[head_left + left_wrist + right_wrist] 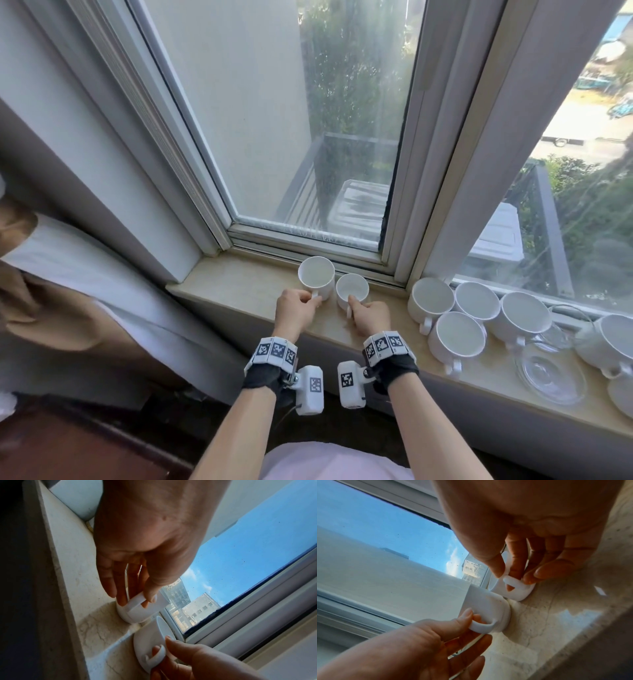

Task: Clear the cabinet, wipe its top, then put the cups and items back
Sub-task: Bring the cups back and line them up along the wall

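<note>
Both hands pinching mug handles on the sill.
Left hand [297, 310] is gripping the tall mug [316, 281]; right hand [370, 315] is gripping the short mug [352, 291], mugs touching by the window frame [308, 240], bare windowsill [236, 284] lying leftward.

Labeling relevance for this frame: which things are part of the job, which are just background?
Job:
- left hand pinching the taller mug handle
- right hand pinching the shorter cup handle
- wide cups
- glass saucers
- stone sill

Background:
- window
- curtain

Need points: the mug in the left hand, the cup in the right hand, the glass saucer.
tall mug [315, 275], head view, inside wall under the rim.
short cup [352, 291], head view, inner bowl.
glass saucer [548, 371], head view, centre well.
</note>
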`<action>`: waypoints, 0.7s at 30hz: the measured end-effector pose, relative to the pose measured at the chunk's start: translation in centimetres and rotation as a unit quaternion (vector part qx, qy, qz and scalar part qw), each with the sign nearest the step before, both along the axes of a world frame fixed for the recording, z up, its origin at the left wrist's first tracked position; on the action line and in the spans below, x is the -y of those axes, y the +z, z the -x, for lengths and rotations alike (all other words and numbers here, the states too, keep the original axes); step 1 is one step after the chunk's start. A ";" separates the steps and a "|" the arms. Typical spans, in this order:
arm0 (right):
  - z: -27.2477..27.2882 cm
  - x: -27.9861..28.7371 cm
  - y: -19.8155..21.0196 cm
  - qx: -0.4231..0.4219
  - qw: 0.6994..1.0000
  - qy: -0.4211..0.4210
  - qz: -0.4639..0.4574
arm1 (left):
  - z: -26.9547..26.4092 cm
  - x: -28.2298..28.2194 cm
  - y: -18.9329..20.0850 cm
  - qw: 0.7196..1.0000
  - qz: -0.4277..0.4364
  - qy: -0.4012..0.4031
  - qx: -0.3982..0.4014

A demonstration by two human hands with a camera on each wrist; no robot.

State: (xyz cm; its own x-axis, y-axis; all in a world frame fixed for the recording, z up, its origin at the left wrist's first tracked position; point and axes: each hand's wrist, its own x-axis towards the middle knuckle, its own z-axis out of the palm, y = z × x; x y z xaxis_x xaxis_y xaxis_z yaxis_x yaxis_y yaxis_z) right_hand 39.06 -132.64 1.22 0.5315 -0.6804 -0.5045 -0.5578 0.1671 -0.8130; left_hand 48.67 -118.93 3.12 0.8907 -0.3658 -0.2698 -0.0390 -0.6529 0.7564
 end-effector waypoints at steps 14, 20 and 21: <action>-0.4 -0.2 1.5 -0.015 0.997 -0.018 -0.077 | 1.3 0.2 -0.4 0.981 0.143 0.091 -0.097; -0.8 -0.1 4.0 0.028 0.998 -0.004 -0.047 | 2.3 -0.3 0.8 0.969 0.191 0.136 -0.076; -0.8 -0.1 4.6 0.039 0.999 0.001 -0.038 | 2.5 -0.5 1.1 0.967 0.200 0.141 -0.072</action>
